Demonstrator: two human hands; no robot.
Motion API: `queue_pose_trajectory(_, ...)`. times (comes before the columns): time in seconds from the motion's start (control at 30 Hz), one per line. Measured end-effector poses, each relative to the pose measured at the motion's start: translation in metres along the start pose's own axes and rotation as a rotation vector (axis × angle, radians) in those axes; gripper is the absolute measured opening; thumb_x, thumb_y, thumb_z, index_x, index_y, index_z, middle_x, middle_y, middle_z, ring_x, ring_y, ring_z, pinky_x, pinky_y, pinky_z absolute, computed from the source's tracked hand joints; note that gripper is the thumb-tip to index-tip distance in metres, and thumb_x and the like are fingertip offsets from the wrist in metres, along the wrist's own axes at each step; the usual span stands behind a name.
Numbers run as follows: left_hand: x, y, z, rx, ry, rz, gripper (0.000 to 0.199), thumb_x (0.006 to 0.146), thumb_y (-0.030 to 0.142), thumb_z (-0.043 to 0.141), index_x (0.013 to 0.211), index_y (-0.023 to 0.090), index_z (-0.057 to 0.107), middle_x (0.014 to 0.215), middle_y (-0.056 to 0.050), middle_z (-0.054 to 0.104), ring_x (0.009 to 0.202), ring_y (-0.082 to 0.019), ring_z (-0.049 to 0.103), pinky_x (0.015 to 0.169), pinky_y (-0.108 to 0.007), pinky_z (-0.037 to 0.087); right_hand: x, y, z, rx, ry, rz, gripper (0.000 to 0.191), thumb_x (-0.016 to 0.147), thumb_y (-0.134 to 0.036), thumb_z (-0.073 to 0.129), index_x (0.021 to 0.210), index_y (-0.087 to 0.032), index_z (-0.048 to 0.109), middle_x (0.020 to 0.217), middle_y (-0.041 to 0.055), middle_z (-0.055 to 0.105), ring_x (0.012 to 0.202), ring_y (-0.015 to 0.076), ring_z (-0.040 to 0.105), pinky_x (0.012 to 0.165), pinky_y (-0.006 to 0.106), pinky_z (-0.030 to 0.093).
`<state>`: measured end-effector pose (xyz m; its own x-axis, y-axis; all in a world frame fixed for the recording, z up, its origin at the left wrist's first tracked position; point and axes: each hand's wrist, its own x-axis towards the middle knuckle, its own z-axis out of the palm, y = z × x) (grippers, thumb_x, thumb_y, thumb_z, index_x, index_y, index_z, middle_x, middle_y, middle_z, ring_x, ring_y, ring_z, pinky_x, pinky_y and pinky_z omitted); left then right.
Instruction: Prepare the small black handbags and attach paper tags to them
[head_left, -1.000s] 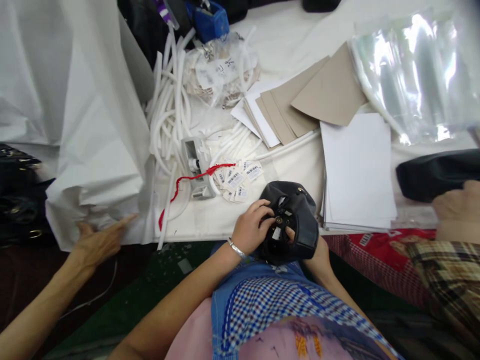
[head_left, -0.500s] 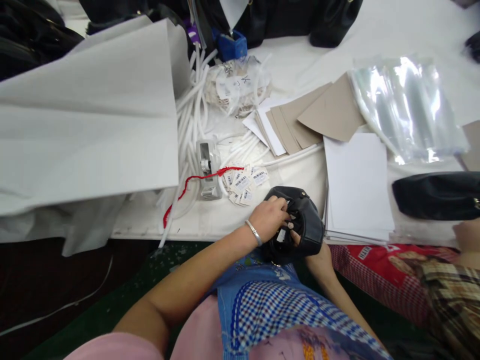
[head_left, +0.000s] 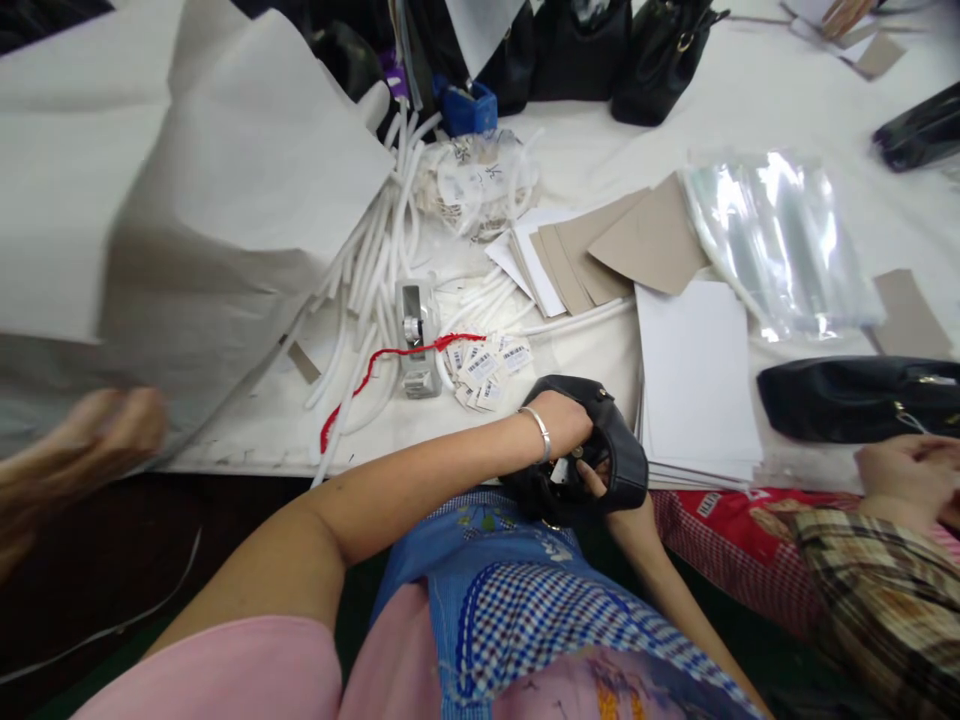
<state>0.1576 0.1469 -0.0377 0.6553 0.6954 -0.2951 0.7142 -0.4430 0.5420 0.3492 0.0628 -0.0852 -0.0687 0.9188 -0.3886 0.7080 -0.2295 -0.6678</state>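
A small black handbag [head_left: 626, 460] is held at the table's front edge, its mouth turned up toward me. My left hand [head_left: 564, 422], with a silver bangle at the wrist, reaches down into the mouth; its fingers are hidden inside. From the right, my right hand [head_left: 594, 477] grips the bag's near side, fingers curled over the rim and the rest beneath. A white label and a small metal snap show within the opening. Beside the bag lie barcode tags [head_left: 480, 368] and a tape dispenser [head_left: 417, 340] with a red cord [head_left: 367, 378] across it.
Grey-brown cards [head_left: 645, 235], white sheets [head_left: 694, 380] and clear plastic sleeves [head_left: 787, 245] lie rightward. White tubes [head_left: 375, 260] and a large paper sheet [head_left: 247, 150] are leftward. Co-workers' hands appear at left [head_left: 97, 450] and right [head_left: 907, 475], the right one by another black bag [head_left: 847, 400].
My left hand has gone deeper into the handbag, from its rim. A co-worker's hand has come in at the left, and the large paper sheet has shifted and folded.
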Motion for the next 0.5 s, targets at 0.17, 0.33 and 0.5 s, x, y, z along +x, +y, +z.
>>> queue_pose_trajectory(0.17, -0.002, -0.002, -0.008, -0.062, -0.038, -0.021, 0.013, 0.077, 0.016, 0.062, 0.07, 0.013, 0.071, 0.071, -0.01, 0.069, 0.07, -0.018, 0.064, 0.063, -0.025, 0.044, -0.004, -0.005, -0.001, -0.018, -0.021, 0.02, 0.039, 0.074, -0.038, 0.055, 0.105, -0.015, 0.061, 0.091, 0.0073, 0.068, 0.084, 0.0235, 0.061, 0.07, 0.032, 0.047)
queue_pose_trajectory(0.33, -0.005, -0.007, -0.01, -0.112, -0.053, 0.01, 0.009, 0.07, 0.014, 0.067, 0.062, 0.014, 0.07, 0.071, -0.009, 0.068, 0.072, -0.021, 0.064, 0.056, -0.027, 0.04, -0.007, -0.016, -0.004, -0.019, -0.015, 0.05, 0.037, 0.075, -0.034, 0.055, 0.106, -0.015, 0.061, 0.084, 0.0058, 0.069, 0.081, 0.0233, 0.062, 0.069, 0.031, 0.048)
queue_pose_trajectory(0.5, -0.012, -0.017, 0.009, -0.094, 0.089, 0.055, 0.011, 0.078, 0.022, 0.062, 0.072, 0.018, 0.07, 0.083, -0.006, 0.066, 0.079, -0.019, 0.062, 0.061, -0.026, 0.04, -0.006, -0.027, -0.006, -0.003, -0.022, 0.069, 0.042, 0.072, -0.037, 0.057, 0.107, -0.014, 0.062, 0.091, 0.0087, 0.07, 0.085, 0.0262, 0.063, 0.071, 0.033, 0.049)
